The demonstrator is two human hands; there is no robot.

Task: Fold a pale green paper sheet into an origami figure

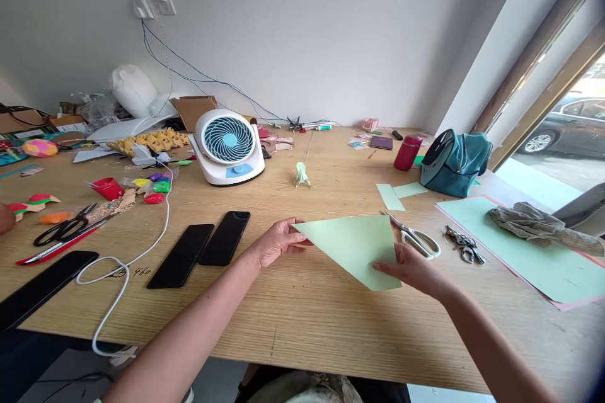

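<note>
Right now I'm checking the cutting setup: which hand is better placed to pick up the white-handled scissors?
Probably the right hand: the scissors lie just beyond its fingers, beside the green paper that both hands hold. The left hand grips the paper's far corner.

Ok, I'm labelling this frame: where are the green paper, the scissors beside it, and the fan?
green paper [352, 249], head view, middle of the folded sheet
scissors [418, 240], head view, white handles
fan [229, 139], head view, centre of the grille
</note>
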